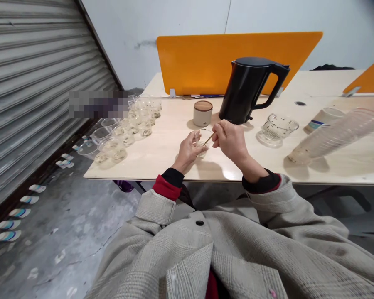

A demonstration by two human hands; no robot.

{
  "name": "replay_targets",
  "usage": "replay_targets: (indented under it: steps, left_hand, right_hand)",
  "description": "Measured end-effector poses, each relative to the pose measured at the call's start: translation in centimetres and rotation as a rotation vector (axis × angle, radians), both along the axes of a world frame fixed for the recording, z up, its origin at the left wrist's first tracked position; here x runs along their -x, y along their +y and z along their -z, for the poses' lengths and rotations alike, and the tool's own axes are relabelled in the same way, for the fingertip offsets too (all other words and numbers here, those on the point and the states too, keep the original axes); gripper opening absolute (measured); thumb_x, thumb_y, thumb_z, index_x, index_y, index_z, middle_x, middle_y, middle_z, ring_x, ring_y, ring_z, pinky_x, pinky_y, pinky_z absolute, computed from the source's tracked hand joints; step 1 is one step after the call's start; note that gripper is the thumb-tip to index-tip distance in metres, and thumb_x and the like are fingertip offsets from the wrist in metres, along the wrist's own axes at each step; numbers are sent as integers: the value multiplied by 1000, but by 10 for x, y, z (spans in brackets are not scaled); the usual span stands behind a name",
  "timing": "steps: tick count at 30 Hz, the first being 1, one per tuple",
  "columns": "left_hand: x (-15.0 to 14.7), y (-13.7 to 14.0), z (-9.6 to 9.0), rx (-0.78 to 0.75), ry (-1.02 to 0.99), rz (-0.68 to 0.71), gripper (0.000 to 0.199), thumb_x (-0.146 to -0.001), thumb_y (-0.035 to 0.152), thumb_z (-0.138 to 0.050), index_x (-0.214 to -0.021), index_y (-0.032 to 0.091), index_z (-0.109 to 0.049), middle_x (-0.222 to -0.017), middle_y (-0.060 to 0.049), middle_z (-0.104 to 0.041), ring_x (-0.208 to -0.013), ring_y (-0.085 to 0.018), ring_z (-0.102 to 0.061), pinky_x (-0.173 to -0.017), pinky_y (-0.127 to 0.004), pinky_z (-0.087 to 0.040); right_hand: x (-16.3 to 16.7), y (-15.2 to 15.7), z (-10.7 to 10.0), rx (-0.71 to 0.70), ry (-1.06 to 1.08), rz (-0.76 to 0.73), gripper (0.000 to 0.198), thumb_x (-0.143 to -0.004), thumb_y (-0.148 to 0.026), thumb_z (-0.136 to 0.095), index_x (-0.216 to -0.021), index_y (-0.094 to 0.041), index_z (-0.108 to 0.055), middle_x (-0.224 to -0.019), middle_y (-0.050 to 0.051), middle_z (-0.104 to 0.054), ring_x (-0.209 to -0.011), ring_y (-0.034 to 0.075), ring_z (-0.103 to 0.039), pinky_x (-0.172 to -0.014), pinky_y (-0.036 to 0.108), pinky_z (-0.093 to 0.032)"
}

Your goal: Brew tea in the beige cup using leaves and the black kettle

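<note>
My left hand [189, 152] is wrapped round a small clear plastic cup [202, 150] near the table's front edge. Pinched in my right hand [230, 141] is a thin yellowish stick [208, 139], its lower end slanting down into that cup. What lies at the cup's bottom is too small to make out. Just behind the cup stands a pale canister [202, 117] with a wooden lid. A black electric kettle [244, 91] is beyond my right hand, and to its right sits a glass bowl [277, 128] with dark flecks on its wall.
Several clear cups [127, 135] with dark bits in them crowd the table's left end. On the right, a stack of clear cups [336, 137] lies beside a stack of paper cups [326, 118]. An orange divider [196, 66] borders the back. Paper cups [11, 224] line the floor by the shutter.
</note>
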State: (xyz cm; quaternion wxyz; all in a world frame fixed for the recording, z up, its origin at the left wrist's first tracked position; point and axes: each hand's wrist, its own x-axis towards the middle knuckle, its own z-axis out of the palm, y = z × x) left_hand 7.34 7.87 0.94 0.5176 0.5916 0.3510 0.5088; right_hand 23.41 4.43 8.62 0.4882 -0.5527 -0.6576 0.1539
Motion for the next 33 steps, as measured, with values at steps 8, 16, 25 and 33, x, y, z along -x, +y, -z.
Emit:
replay_targets:
  steps: [8, 16, 25, 33]
  left_hand:
    - [-1, -7, -7, 66, -82, 3, 54, -63, 24, -92, -109, 22, -63, -117, -4, -68, -98, -20, -67, -89, -36, -56]
    - [6, -6, -13, 263, -239, 0, 58, -63, 31, -97, -111, 19, -67, -119, -7, -74, -104, -21, -70, -92, -38, -58]
    - [14, -12, -14, 354, -150, 76, 49, -67, 42, -99, -103, 20, -73, -109, -6, -77, -93, -18, -72, -77, -32, -57]
    - [14, -17, -17, 330, -70, 71, 48, -63, 39, -98, -98, 19, -71, -105, -7, -77, -88, -19, -70, -73, -32, -56]
  right_hand:
    - [0, 2, 4, 19, 135, -8, 38, -108, -49, -57, -81, -23, -57, -59, -4, -65, -43, 10, -62, -44, 20, -40]
    - [3, -17, -18, -201, 257, 43, 40, -108, -56, -56, -86, -23, -61, -64, -4, -65, -49, 10, -65, -47, 20, -45]
    - [2, -42, -43, -310, 214, 80, 41, -108, -58, -56, -86, -24, -63, -66, -3, -66, -50, 11, -66, -45, 21, -48]
    - [-7, -51, -46, -327, 330, 127, 38, -107, -56, -59, -88, -23, -65, -66, -2, -68, -50, 12, -66, -46, 23, -53]
